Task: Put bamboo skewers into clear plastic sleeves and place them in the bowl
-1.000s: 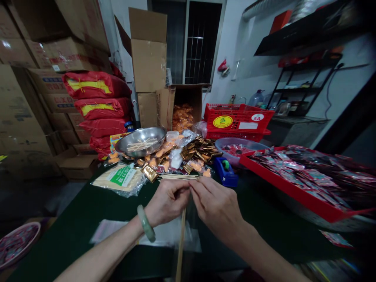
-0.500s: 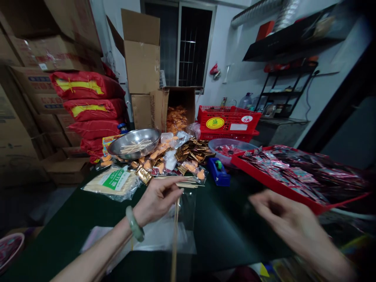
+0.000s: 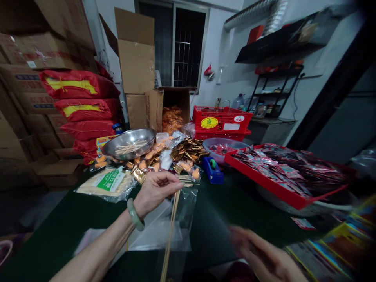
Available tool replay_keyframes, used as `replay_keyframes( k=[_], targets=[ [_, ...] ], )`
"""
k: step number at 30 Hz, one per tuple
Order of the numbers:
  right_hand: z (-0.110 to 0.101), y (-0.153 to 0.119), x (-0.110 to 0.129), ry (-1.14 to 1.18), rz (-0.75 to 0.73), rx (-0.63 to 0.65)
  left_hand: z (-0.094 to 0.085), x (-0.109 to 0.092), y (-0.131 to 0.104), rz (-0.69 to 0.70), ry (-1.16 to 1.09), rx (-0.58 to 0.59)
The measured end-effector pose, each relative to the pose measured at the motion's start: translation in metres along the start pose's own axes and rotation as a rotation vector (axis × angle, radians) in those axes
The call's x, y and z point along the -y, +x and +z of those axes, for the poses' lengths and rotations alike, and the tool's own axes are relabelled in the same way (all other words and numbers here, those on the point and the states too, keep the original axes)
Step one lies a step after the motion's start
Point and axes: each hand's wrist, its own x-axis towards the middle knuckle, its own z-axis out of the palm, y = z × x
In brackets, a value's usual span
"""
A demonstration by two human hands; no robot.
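Observation:
My left hand, with a green bangle at the wrist, pinches the upper ends of thin bamboo sticks that slant down toward me. A clear plastic bag hangs around or behind the sticks; I cannot tell which. Flat clear bags lie on the table below that forearm. Just beyond the fingertips are more loose sticks. My right hand is low at the right, over the table's near edge, its fingers smeared by motion.
A blue tape dispenser stands beyond my hands. Behind lie gold packets and wrapped orange pieces. A steel bowl holds sticks; a packaged stick bundle lies left. A red tray of small packets is at right.
My right hand has moved down and to the left, away from the red tray's near side. My left hand keeps its pinch on the sticks. The view has turned slightly right.

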Motion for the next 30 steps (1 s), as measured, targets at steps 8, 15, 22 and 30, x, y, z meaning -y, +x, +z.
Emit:
replay_keyframes(
  k=[8,15,22,30],
  targets=[
    [0.071,0.048,0.061,0.544,-0.354,-0.112,-0.004,-0.009,-0.013,-0.022,0.076,0.127],
    [0.073,0.047,0.053,0.58,-0.576,-0.037,-0.021,-0.008,-0.018,0.032,0.159,0.264],
    [0.074,0.054,0.045,0.701,-0.589,0.063,-0.019,-0.012,-0.018,0.171,0.211,0.365],
    [0.08,0.061,0.043,0.888,-0.47,0.069,-0.018,-0.008,-0.026,0.011,0.073,0.201]
  ],
)
